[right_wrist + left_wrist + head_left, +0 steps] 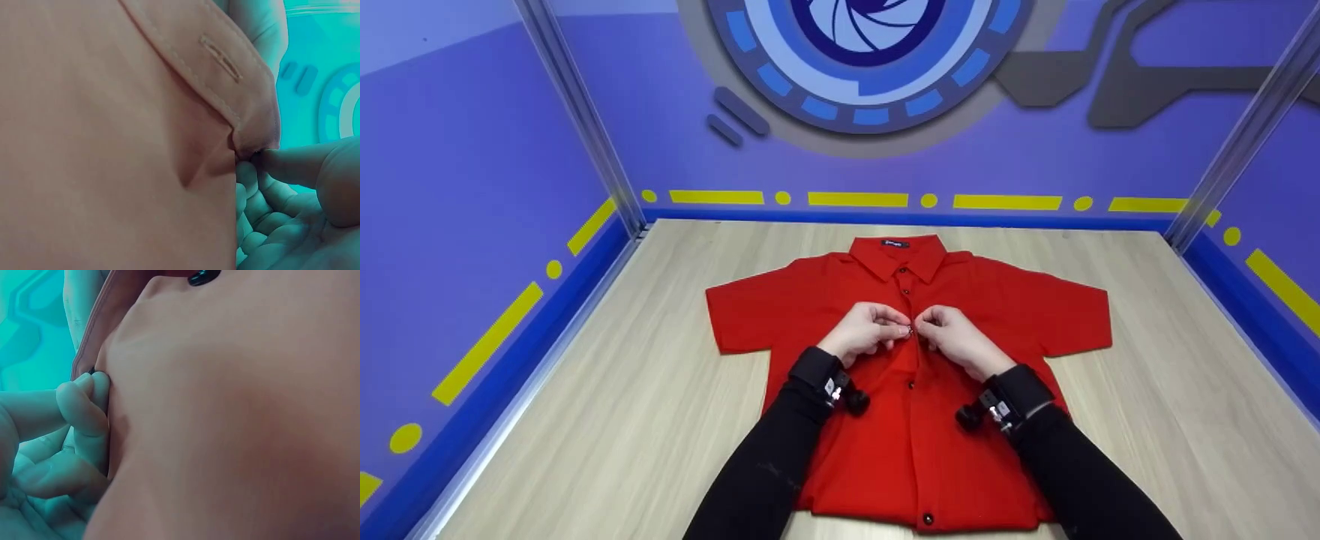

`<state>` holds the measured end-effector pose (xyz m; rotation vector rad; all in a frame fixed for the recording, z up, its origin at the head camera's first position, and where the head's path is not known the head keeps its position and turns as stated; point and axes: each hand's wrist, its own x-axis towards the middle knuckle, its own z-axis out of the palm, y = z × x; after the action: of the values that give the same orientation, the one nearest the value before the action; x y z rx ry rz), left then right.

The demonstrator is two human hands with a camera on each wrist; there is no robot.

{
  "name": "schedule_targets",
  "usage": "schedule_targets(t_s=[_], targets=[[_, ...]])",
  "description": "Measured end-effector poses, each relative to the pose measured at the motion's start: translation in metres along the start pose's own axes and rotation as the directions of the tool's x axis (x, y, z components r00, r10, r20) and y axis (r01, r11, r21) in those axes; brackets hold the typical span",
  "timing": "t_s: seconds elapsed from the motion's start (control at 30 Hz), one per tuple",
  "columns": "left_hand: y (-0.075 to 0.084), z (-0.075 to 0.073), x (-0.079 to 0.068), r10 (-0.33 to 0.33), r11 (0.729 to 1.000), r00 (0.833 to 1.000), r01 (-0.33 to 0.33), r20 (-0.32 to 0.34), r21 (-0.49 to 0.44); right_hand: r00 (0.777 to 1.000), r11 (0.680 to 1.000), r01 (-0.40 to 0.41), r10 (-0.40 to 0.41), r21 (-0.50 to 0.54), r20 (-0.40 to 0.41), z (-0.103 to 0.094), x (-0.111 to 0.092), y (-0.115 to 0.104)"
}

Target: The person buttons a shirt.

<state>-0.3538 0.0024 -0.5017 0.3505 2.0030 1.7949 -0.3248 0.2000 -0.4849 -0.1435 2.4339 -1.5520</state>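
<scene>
A red short-sleeved button-up shirt (pixel 840 457) lies front up, its collar at the far side. At the upper middle of its front, my left hand (pixel 870 330) pinches the shirt's front edge between thumb and fingers. Close beside it, my right hand (pixel 956 337) pinches the strip with the buttonholes. A small dark button shows between the fingertips of both hands, mostly covered. In the right wrist view an unfilled buttonhole (pixel 221 58) runs along the lifted strip. The left wrist view shows a black button (pixel 203 277) at the top.
The shirt rests on a light wood table (pixel 660 390). Further buttons show near the collar, below the hands, and one at the hem (pixel 928 518). Blue-purple printed panels (pixel 630 112) with metal corner posts stand at the back and both sides.
</scene>
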Motion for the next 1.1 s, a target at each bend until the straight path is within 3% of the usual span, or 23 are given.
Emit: schedule_targets(t_s=[0.5, 0.83, 1.1], targets=[[0.0024, -0.0013, 0.0, 0.038, 0.999, 0.999, -0.038, -0.015, -0.013, 0.998, 0.997, 0.058, -0.058, -0.048, 0.011, 0.0018, -0.0033, -0.006], [0.001, -0.0009, 0.0012, 0.046, 0.998, 0.999, -0.047, -0.018, -0.051, 0.993, 0.975, 0.11, -0.115, -0.195, -0.019, 0.003, -0.003, -0.0078], [0.0015, 0.0007, 0.0004, 0.05, 0.997, 0.999, -0.051, -0.01, -0.051, 0.995, 0.976, 0.091, -0.096, -0.195, -0.015, 0.0034, -0.0038, -0.0078]])
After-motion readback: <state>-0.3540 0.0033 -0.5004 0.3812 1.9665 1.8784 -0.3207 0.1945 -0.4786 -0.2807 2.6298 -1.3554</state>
